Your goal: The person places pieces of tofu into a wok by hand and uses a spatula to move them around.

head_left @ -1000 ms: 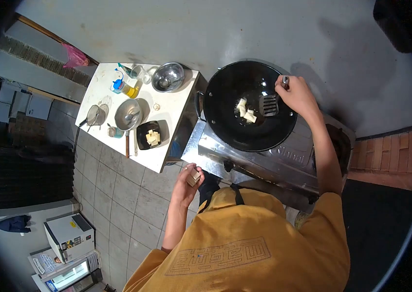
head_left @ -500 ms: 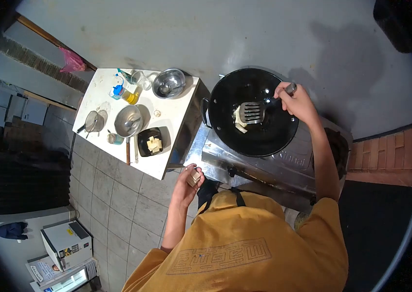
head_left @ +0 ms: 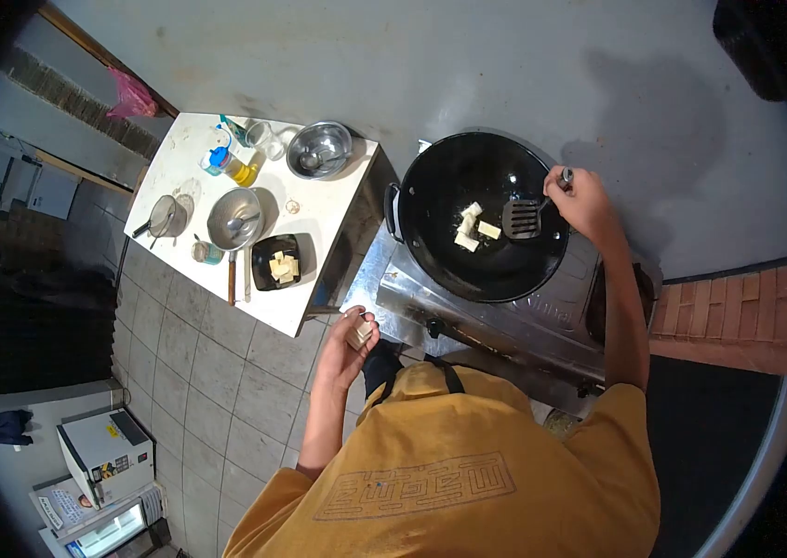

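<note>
My right hand (head_left: 587, 205) is closed around the handle of a slotted spatula (head_left: 522, 220). The spatula's metal head is inside a large black wok (head_left: 449, 172), just right of several pale tofu-like pieces (head_left: 467, 243). Some pieces there touch one another, and one lies slightly apart. Low in front of my body, my left hand (head_left: 340, 356) has its fingers curled around a pale tofu-like piece (head_left: 362, 333); the fingers partly cover it. More such pieces sit in a square black bowl (head_left: 261, 275) on the white table to the left.
Under the wok is a metal gas stove (head_left: 496, 325). The white table (head_left: 305, 219) carries a steel bowl with a spoon (head_left: 317, 149), a steel pan (head_left: 234, 219), a sieve (head_left: 166, 216) and an oil bottle with a blue cap (head_left: 233, 167). A wall (head_left: 505, 56) stands behind the wok.
The spatula has moved right, off the pale pieces in the wok, which now lie separated and uncovered. My right hand has shifted slightly right. My left hand still holds its piece.
</note>
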`<state>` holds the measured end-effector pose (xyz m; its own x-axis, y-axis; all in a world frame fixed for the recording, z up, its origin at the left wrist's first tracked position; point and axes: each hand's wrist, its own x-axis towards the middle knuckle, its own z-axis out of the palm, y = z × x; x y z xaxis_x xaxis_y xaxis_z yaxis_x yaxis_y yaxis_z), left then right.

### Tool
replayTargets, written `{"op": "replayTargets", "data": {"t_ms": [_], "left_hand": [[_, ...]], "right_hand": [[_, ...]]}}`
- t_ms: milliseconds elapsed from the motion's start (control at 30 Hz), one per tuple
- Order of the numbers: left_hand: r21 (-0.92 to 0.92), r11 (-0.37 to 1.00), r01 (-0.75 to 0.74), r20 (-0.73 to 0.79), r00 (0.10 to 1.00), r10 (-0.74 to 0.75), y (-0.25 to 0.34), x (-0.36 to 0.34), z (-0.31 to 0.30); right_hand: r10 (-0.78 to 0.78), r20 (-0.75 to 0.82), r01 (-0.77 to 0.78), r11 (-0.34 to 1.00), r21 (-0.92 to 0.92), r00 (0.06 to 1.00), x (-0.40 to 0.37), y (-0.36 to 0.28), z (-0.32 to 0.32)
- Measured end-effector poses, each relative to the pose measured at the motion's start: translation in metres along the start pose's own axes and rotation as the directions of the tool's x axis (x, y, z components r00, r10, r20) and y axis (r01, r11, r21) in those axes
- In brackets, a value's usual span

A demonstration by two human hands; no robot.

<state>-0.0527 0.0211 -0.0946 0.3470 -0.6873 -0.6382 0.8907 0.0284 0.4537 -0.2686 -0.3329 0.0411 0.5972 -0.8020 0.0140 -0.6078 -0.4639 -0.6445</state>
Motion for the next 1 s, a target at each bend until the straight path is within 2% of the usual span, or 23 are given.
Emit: {"op": "replayTargets", "data": {"t_ms": [100, 200, 267, 300, 400, 733, 833, 900, 1000], "left_hand": [[0.013, 1.0, 0.004, -0.019, 1.0, -0.004, -0.005, -0.004, 0.003], [0.024, 1.0, 0.009, -0.026, 1.0, -0.008, -0.012, -0.003, 0.008], [0.023, 0.999, 0.022, -0.004, 1.0, -0.022, -0.016, -0.004, 0.01], [0.037, 0.999, 0.02, -0.009, 1.0, -0.02, -0.018, -0.005, 0.013], [0.047, 0.999, 0.015, -0.036, 0.999, -0.013, -0.023, -0.008, 0.022], [0.009, 1.0, 0.02, -0.053, 0.998, -0.02, -0.044, -0.01, 0.025], [0.001, 1.0, 0.019, -0.049, 0.999, -0.018, -0.049, -0.01, 0.025], [0.006, 1.0, 0.014, -0.063, 0.998, -0.014, -0.05, -0.012, 0.027], [0.003, 1.0, 0.004, -0.071, 0.997, -0.004, -0.049, -0.013, 0.032]], "right_hand": [[-0.029, -0.035, 0.028, 0.999, -0.023, 0.999, -0.002, 0.011, 0.004], [0.012, 0.027, -0.013, 0.998, 0.055, 1.0, -0.001, 0.021, 0.011], [0.097, 0.099, -0.116, 0.97, 0.212, 0.99, -0.002, 0.024, 0.02], [0.1, 0.098, -0.12, 0.967, 0.225, 0.99, -0.005, 0.021, 0.021], [0.05, 0.079, -0.069, 0.966, 0.249, 0.996, -0.01, 0.019, 0.021], [0.04, 0.06, -0.058, 0.942, 0.332, 0.997, -0.016, 0.018, -0.002], [-0.003, 0.059, -0.017, 0.941, 0.339, 0.998, -0.014, 0.01, 0.003], [-0.119, -0.015, 0.118, 0.943, 0.31, 0.993, -0.013, 0.004, 0.016], [-0.186, 0.066, 0.168, 0.962, 0.214, 0.98, -0.02, -0.018, 0.024]]}}
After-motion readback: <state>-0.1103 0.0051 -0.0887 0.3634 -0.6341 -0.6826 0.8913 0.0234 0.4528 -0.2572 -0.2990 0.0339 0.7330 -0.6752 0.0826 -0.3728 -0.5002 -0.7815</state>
